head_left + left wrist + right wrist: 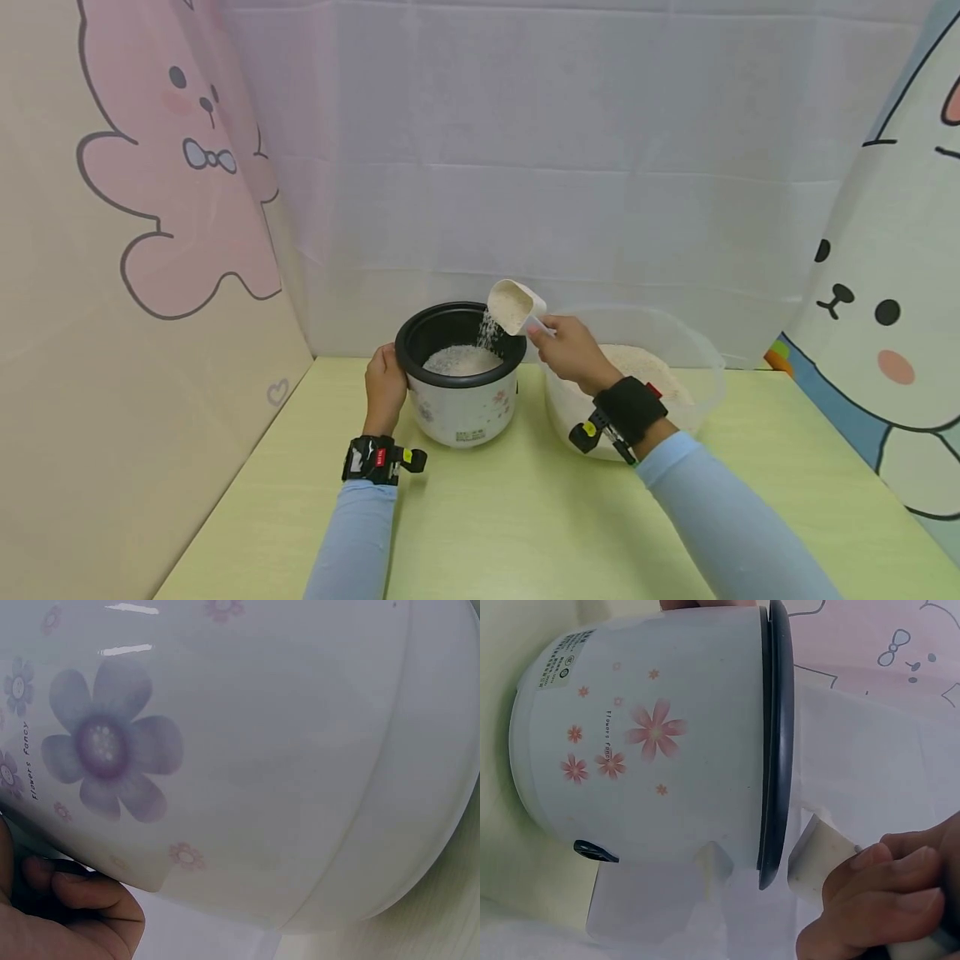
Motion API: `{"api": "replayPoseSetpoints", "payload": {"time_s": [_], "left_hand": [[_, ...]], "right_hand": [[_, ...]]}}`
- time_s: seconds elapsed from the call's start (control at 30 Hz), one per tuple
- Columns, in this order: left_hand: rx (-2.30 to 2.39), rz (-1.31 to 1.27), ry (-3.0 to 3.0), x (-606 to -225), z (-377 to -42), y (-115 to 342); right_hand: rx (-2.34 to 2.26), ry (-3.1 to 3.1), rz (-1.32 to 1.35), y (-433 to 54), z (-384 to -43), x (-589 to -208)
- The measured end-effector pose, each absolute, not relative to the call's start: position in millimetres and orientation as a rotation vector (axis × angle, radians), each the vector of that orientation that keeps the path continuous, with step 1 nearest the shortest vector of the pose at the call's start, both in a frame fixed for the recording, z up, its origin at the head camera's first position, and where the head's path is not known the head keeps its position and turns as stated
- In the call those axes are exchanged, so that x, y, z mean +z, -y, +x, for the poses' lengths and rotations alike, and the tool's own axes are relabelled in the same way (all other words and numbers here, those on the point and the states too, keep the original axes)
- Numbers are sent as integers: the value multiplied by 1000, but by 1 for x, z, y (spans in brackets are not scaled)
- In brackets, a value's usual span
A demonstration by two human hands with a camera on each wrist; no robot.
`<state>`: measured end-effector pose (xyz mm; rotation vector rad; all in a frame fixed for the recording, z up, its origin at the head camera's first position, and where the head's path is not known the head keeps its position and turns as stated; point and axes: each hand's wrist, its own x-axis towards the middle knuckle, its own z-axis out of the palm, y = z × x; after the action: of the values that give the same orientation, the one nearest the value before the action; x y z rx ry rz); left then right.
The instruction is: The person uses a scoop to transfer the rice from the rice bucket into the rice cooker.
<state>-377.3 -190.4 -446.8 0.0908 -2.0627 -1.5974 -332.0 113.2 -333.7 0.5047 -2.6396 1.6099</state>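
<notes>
A white rice cooker (463,408) with flower prints and a black rim stands on the table, lid off. Pale rice (459,360) lies in its dark inside. At its left side my left hand (385,390) grips it just below the rim, its fingers curled in the left wrist view. My right hand (576,354) holds a white measuring cup (534,302) by its short handle, tilted over the cooker's right rim. Rice grains (489,332) fall from the cup into the cooker; some rice is still in the cup.
A clear plastic tub (708,367) with a heap of rice (651,371) stands to the right of the cooker, partly behind my right wrist. A pale curtain (540,167) hangs behind the light green table (495,533). Printed cloths flank both sides.
</notes>
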Motion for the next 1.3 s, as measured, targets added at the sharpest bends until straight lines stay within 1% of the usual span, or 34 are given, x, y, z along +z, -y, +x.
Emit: {"api": "replayPoseSetpoints", "payload": {"time_s": [0.4, 0.57, 0.87, 1.3], "left_hand": [[-1614, 77, 2045, -445, -378, 190], [-1634, 72, 2034, -445, -377, 190], [-1636, 81, 2040, -445, -377, 190], [-1652, 84, 2046, -446, -375, 190]], "right_hand": [[1401, 2612, 604, -102, -328, -331], [1383, 2604, 621, -97, -328, -331], [1077, 2564, 751, -86, -332, -332], [961, 2608, 764, -76, -330, -334]]}}
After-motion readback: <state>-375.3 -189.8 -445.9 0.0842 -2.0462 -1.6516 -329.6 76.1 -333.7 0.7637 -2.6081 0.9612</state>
